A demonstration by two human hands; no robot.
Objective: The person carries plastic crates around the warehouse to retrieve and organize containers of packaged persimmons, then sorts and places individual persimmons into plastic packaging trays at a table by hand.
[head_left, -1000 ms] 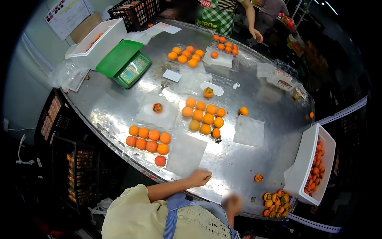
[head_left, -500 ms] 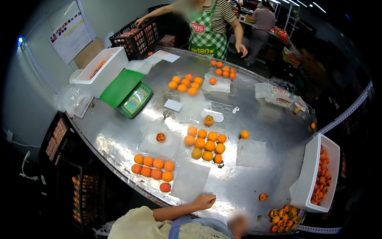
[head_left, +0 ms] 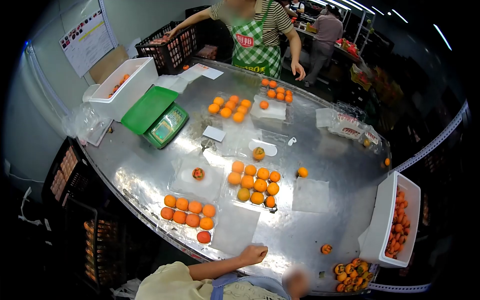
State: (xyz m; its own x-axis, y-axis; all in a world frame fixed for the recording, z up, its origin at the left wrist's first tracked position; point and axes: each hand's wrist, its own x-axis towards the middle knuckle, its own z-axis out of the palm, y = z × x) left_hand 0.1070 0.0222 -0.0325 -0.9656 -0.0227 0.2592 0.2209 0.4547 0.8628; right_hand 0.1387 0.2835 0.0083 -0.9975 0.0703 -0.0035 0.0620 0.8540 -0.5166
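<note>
My left hand (head_left: 254, 255) is closed in a fist over the near edge of the metal table, beside a translucent sheet (head_left: 236, 230). Whatever its fingers hold, if anything, is hidden. A blurred skin-coloured patch at the bottom, seemingly my right hand (head_left: 296, 282), shows no fingers. Left of the sheet, a clear tray holds rows of orange persimmons (head_left: 193, 220), with a redder persimmon (head_left: 203, 237) at its near corner. Beyond, another tray holds several persimmons (head_left: 260, 185). A single persimmon (head_left: 326, 249) with its leafy cap lies to the right.
A pile of persimmons (head_left: 353, 275) and a white foam box (head_left: 416, 220) of persimmons stand at the right. A green scale (head_left: 156, 117) and another foam box (head_left: 145, 70) are at the left. Across the table, a person in a checked apron (head_left: 257, 50) reaches into a black crate (head_left: 175, 52).
The view has shifted slightly, so the table and fruit appear a little further left. My left hand stays closed in much the same place. The fruit keeps its arrangement.
</note>
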